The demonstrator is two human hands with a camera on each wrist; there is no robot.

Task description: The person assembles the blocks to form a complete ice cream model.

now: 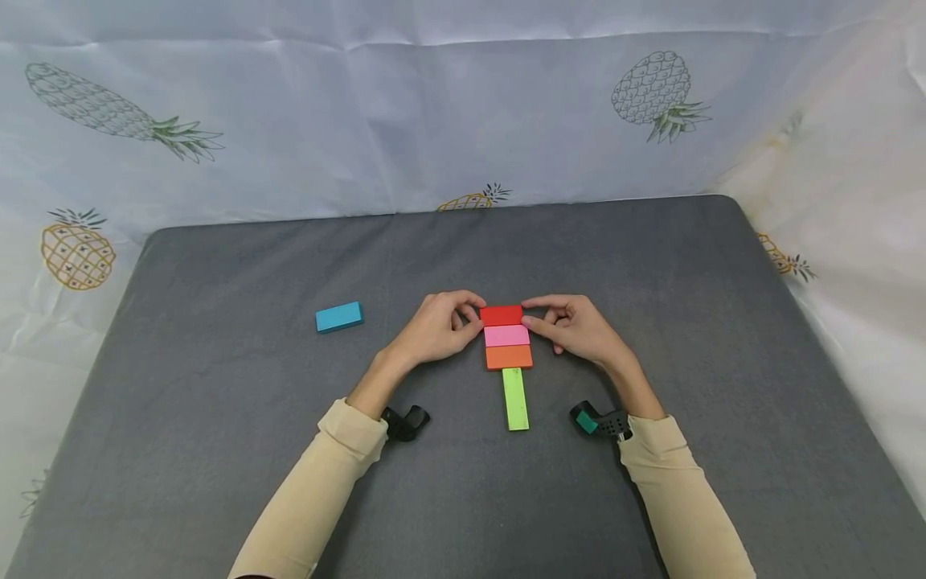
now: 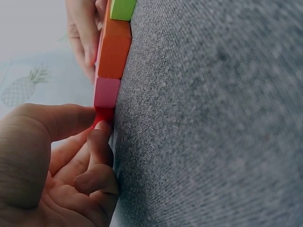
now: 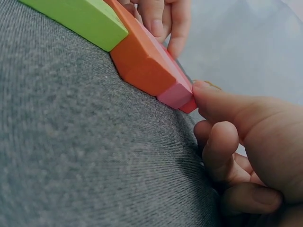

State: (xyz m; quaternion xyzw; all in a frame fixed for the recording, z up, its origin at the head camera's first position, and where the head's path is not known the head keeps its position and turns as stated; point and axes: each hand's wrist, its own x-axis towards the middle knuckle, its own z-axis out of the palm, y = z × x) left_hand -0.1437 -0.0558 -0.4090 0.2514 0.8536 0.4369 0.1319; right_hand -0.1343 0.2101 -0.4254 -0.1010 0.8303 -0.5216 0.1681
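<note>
A red block (image 1: 501, 315) lies flat at the far end of a row of blocks. Against its near side is a pink block (image 1: 506, 336), then an orange block (image 1: 509, 357). A green block (image 1: 515, 400) sits lengthwise below the orange one, forming a stem. My left hand (image 1: 443, 326) holds the red block's left end with thumb and index fingertips. At its right end, my right hand (image 1: 575, 326) has thumb and index fingertips at the corners, the other fingers curled under. The wrist views show the pink block (image 2: 107, 92) and orange block (image 3: 142, 66) resting on the cloth.
A blue block (image 1: 339, 317) lies apart, left of my left hand. Dark grey cloth covers the table (image 1: 217, 386). Behind it hangs a white curtain (image 1: 289, 121) printed with pineapples. Wrist cameras (image 1: 407, 422) sit on both forearms close to the cloth.
</note>
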